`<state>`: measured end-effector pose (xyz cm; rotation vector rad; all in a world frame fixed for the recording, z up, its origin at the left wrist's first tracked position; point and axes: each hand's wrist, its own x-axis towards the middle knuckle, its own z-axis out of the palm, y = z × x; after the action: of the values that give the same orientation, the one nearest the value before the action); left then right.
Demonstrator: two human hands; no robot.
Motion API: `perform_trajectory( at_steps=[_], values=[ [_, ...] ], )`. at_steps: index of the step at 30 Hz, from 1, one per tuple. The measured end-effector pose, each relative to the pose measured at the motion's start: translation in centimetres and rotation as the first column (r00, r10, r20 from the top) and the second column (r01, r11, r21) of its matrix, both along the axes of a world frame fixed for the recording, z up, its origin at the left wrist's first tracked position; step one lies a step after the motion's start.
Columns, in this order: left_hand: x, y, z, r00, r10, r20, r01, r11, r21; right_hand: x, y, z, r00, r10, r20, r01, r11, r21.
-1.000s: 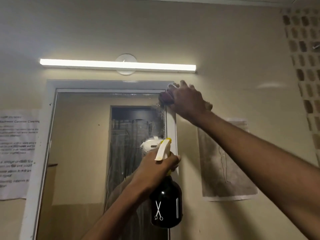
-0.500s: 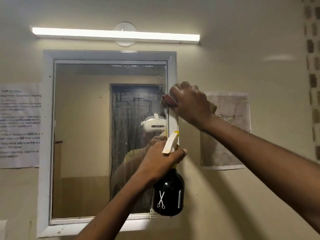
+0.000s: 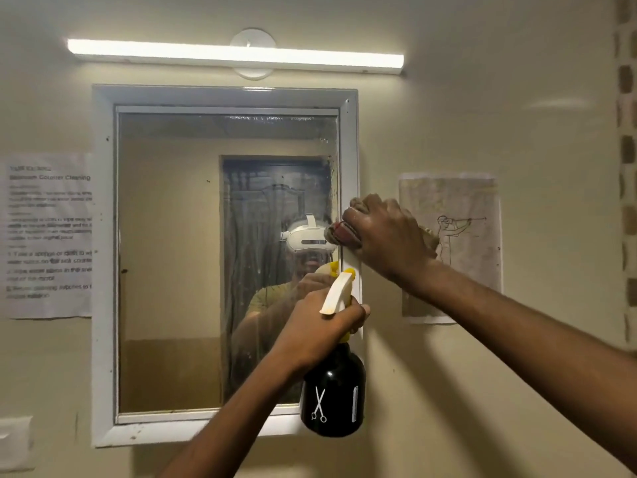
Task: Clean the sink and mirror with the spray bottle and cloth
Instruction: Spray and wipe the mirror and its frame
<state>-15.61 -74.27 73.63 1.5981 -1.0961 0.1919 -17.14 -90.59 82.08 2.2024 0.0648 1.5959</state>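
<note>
A white-framed mirror (image 3: 172, 270) hangs on the beige wall, streaked with wet runs on its right half. My right hand (image 3: 386, 236) presses a bunched brown and red cloth (image 3: 339, 232) against the mirror's right frame edge, about halfway up. Just below it, my left hand (image 3: 320, 326) grips the neck of a black spray bottle (image 3: 332, 395) with a cream and yellow trigger head, held upright in front of the mirror's lower right corner. The sink is out of view.
A lit tube light (image 3: 234, 55) runs above the mirror. A printed cleaning notice (image 3: 48, 236) is taped to the wall at the left, and a paper drawing (image 3: 458, 236) at the right. A white switch plate (image 3: 15, 443) sits low at the left.
My right hand has wiped the cloth down the mirror's right frame from the top corner to mid-height. The view has tilted down, showing the whole mirror. The left hand keeps holding the bottle.
</note>
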Motion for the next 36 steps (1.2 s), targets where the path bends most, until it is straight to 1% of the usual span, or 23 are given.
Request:
perform_trajectory(
  at_steps=[2, 4, 6, 8, 10, 13, 15, 17, 19, 21, 24, 26, 28, 32, 34, 36],
  values=[
    [-0.2, 0.0, 0.1, 1.0, 0.008, 0.026, -0.008, 1.0, -0.003, 0.1, 0.3, 1.7, 1.0, -0.01, 0.009, 0.01, 1.0, -0.017],
    [-0.3, -0.2, 0.0, 0.999, 0.032, 0.037, -0.03, 0.999, -0.033, 0.4, 0.8, 4.4, 0.998, -0.002, 0.06, 0.002, 1.0, 0.001],
    [-0.2, -0.6, -0.2, 0.997, 0.079, -0.014, -0.08, 0.991, -0.107, 0.6, 1.2, 6.9, 0.995, -0.017, 0.094, 0.015, 0.999, 0.029],
    [0.0, -0.9, -0.6, 0.993, 0.103, -0.058, -0.111, 0.981, -0.157, 0.9, 1.3, 8.1, 0.992, -0.034, 0.125, 0.028, 0.998, 0.05],
    [0.3, -1.0, -1.0, 0.996, 0.079, -0.043, -0.085, 0.986, -0.147, 1.1, 1.2, 8.2, 0.988, -0.038, 0.148, 0.029, 0.998, 0.062],
    [0.3, -1.2, -1.6, 0.997, 0.077, 0.024, -0.075, 0.993, -0.091, 1.3, 1.0, 7.8, 0.986, -0.025, 0.165, 0.012, 0.997, 0.079],
    [0.1, -1.3, -1.7, 0.997, 0.074, 0.026, -0.073, 0.995, -0.065, 1.4, 0.9, 7.5, 0.986, -0.021, 0.167, 0.004, 0.995, 0.098],
    [-0.1, -1.3, -1.8, 0.998, 0.061, 0.015, -0.06, 0.997, -0.056, 1.5, 0.9, 6.4, 0.984, -0.012, 0.176, -0.005, 0.995, 0.1],
    [-0.2, -1.3, -2.1, 0.999, 0.052, 0.0, -0.052, 0.997, -0.05, 1.3, 0.8, 4.2, 0.988, 0.003, 0.156, -0.017, 0.996, 0.088],
    [-0.2, -1.3, -2.9, 0.999, 0.051, -0.006, -0.051, 0.998, -0.043, 0.9, 0.6, 0.7, 0.995, 0.017, 0.096, -0.024, 0.997, 0.068],
    [-0.2, -1.2, -4.0, 0.998, 0.059, -0.001, -0.059, 0.998, -0.012, 0.1, 0.3, -4.5, 1.0, -0.018, 0.023, 0.017, 0.999, 0.033],
    [-0.1, -1.2, -4.6, 0.998, 0.062, -0.005, -0.062, 0.998, 0.006, -0.1, 0.2, -6.1, 0.999, -0.04, -0.025, 0.041, 0.999, 0.023],
    [-0.1, -1.1, -4.9, 0.998, 0.069, -0.01, -0.069, 0.998, 0.011, -0.2, 0.3, -5.3, 0.999, -0.029, -0.033, 0.03, 0.999, 0.018],
    [0.0, -1.2, -5.3, 0.991, 0.108, -0.08, -0.109, 0.994, -0.003, 0.3, 0.9, -0.2, 0.998, 0.023, 0.059, -0.027, 0.998, 0.065],
    [0.0, -1.3, -5.5, 0.992, 0.106, -0.063, -0.106, 0.994, 0.007, 0.7, 1.2, 2.1, 0.995, 0.004, 0.102, -0.014, 0.995, 0.095],
    [-0.2, -1.1, -5.7, 0.996, 0.086, -0.034, -0.085, 0.996, 0.008, 1.0, 1.2, 2.9, 0.993, -0.017, 0.117, 0.003, 0.993, 0.115]
  ],
)
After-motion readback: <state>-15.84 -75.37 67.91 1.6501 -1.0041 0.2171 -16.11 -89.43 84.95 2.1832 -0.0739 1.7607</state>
